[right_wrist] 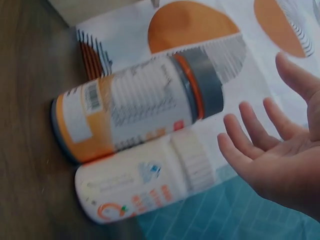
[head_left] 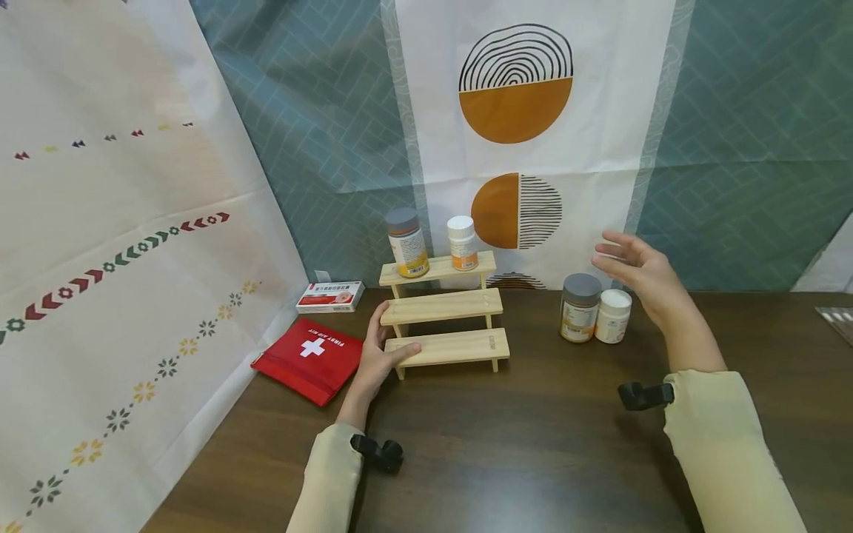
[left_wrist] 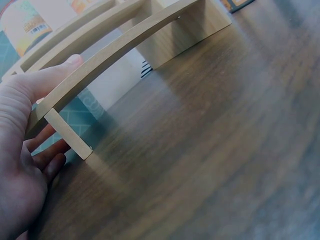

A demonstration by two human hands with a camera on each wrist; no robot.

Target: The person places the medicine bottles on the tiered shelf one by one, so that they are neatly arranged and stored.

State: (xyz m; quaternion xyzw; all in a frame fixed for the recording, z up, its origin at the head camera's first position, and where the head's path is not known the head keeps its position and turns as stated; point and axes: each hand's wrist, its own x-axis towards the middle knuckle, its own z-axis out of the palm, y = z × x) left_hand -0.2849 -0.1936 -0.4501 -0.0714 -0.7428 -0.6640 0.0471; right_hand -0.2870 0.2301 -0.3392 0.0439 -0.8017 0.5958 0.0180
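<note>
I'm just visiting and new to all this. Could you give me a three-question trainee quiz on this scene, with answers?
1. True or false: the person's left hand grips the stepped, three-tiered stand of pale wood.
2. How many things stand on its top tier?
3. The right hand is:
A) lifting a bottle
B) raised, holding nothing
C) touching the stand

Key
1. True.
2. Two: a cylindrical, grey-capped bottle with a white-and-yellow label and a smaller white cylindrical plastic bottle with an orange band.
3. B.

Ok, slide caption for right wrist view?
Grey-capped orange-and-white cylindrical bottle beside a white cylindrical bottle, a person's empty right grip nearby.
</note>
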